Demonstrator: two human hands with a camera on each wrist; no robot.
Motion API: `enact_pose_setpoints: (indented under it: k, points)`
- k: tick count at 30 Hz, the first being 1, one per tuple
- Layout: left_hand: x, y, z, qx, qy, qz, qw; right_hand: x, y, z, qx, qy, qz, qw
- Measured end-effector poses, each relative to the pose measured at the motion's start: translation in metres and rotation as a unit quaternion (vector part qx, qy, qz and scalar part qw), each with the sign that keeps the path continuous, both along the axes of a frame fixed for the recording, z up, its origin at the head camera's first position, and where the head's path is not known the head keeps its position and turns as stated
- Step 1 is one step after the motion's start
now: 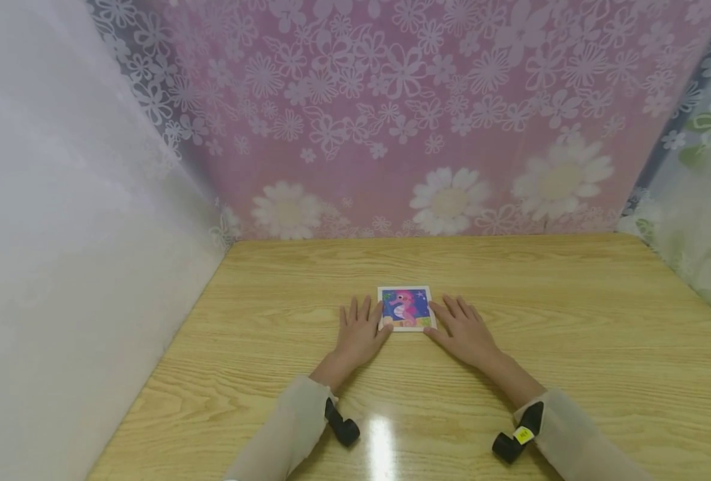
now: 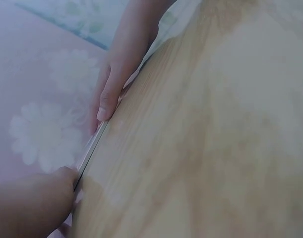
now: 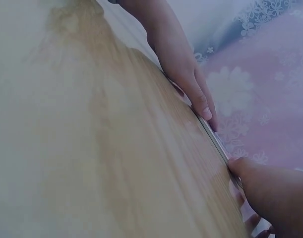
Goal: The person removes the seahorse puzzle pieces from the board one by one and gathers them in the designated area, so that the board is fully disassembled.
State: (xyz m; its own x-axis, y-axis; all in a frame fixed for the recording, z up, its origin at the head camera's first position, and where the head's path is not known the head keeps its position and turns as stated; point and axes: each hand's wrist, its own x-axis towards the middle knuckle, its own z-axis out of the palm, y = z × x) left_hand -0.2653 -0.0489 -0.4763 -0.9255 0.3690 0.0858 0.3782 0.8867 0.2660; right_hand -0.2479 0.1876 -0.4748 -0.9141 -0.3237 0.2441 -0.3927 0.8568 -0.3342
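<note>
One seahorse picture flat on one wood-grain counter
The left hand touches the picture's left edge, the right hand its right, both with fingers spread; beyond the picture, three large daisies on one pink backdrop.

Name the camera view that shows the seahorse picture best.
The head view, since it looks down on the seahorse picture and shows nearly all of its printed face, pink seahorse included. The left wrist and right wrist views both catch it only edge-on, as a thin strip, with the seahorse not discernible.
</note>
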Motion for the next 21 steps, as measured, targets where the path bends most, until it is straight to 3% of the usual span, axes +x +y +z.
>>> enact_pose_setpoints:
  k: [13,21]
  points:
    - [0.009,0.004,0.001,0.0,0.011,-0.007,0.9999,0.01,0.005,0.0,-0.007,0.003,-0.005,1.0]
    - [0.016,0.004,0.002,0.024,0.013,-0.026,0.9993,0.015,0.007,0.0,-0.007,0.002,-0.005,1.0]
